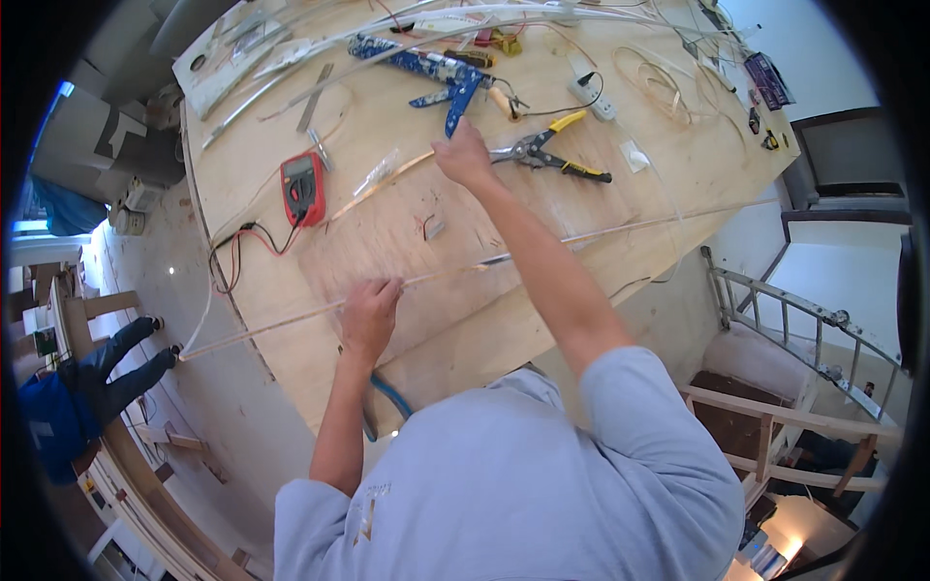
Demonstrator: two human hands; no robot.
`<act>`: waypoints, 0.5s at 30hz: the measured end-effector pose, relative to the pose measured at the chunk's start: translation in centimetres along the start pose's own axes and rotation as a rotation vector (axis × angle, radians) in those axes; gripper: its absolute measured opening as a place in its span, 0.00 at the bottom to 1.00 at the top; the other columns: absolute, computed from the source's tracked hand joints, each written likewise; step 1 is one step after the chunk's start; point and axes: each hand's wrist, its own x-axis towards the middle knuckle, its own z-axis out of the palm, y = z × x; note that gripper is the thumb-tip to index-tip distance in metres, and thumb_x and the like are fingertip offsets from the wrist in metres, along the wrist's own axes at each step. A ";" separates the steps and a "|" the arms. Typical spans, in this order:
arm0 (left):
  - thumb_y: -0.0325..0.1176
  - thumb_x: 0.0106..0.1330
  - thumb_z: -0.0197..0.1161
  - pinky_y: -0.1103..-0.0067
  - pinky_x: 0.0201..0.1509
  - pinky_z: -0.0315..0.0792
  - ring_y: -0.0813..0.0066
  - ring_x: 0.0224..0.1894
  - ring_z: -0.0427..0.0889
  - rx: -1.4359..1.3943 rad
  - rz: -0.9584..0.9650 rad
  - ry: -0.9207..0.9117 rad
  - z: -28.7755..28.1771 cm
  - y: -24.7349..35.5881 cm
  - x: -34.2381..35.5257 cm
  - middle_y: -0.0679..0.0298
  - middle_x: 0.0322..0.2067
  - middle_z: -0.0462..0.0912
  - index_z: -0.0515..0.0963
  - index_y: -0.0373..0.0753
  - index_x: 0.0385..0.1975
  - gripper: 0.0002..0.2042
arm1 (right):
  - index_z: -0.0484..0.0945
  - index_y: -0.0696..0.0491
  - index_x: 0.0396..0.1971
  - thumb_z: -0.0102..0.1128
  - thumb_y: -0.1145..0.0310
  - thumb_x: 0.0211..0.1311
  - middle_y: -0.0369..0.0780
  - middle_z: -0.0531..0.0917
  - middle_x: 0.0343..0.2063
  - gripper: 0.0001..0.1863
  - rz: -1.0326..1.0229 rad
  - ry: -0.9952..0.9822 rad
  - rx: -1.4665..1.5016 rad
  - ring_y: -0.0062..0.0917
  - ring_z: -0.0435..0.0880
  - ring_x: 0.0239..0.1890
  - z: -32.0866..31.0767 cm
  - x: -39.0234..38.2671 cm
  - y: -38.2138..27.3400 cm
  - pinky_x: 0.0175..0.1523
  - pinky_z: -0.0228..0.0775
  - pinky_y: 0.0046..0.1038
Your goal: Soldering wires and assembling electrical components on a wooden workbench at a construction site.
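Honestly, here's how I'd handle it:
Strip: long thin pale strip (pixel 291 320) lies slantwise across the plywood counter (pixel 407 252), its low end past the counter edge.
Left hand (pixel 370 308): pinched shut on the strip, well below the red multimeter (pixel 302 187).
Right hand (pixel 463 157): fingers curled on a second thin strip (pixel 387 179), right of the multimeter, beside the yellow-handled snips (pixel 552 155).
Tip: keep the pinch light and support the overhang so it doesn't kink.
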 end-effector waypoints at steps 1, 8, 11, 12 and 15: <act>0.29 0.58 0.61 0.69 0.41 0.71 0.60 0.36 0.78 -0.001 0.014 0.007 0.1 0.2 0.0 0.60 0.30 0.80 0.79 0.40 0.37 0.07 | 0.62 0.66 0.56 0.62 0.60 0.52 0.57 0.76 0.48 0.36 -0.002 0.016 -0.002 0.46 0.77 0.49 0.8 1.7 -0.2 0.57 0.69 0.37; 0.29 0.56 0.63 0.70 0.42 0.70 0.63 0.36 0.78 -0.010 -0.024 0.066 0.6 0.2 0.0 0.63 0.30 0.79 0.79 0.41 0.36 0.08 | 0.68 0.64 0.48 0.66 0.55 0.49 0.51 0.80 0.45 0.33 0.474 0.097 0.037 0.38 0.82 0.45 2.1 6.5 -0.2 0.50 0.73 0.34; 0.28 0.56 0.63 0.70 0.42 0.70 0.63 0.37 0.78 -0.058 -0.022 0.039 1.0 0.6 0.2 0.62 0.31 0.79 0.79 0.40 0.35 0.08 | 0.75 0.62 0.36 0.68 0.57 0.47 0.46 0.83 0.29 0.24 0.422 0.133 -0.067 0.34 0.84 0.29 2.5 8.7 2.8 0.36 0.77 0.30; 0.27 0.55 0.63 0.70 0.42 0.70 0.63 0.37 0.78 -0.076 -0.020 0.029 1.2 0.3 0.1 0.62 0.31 0.79 0.79 0.40 0.35 0.08 | 0.77 0.61 0.29 0.69 0.59 0.46 0.43 0.83 0.21 0.19 0.435 0.061 -0.027 0.31 0.84 0.21 2.5 8.8 2.7 0.28 0.76 0.29; 0.27 0.54 0.63 0.69 0.42 0.70 0.63 0.37 0.77 -0.103 -0.028 0.018 1.5 -0.4 0.0 0.62 0.32 0.79 0.79 0.39 0.35 0.09 | 0.77 0.58 0.18 0.71 0.62 0.45 0.40 0.80 0.14 0.15 0.473 -0.015 0.143 0.24 0.79 0.15 2.3 8.1 2.1 0.19 0.70 0.26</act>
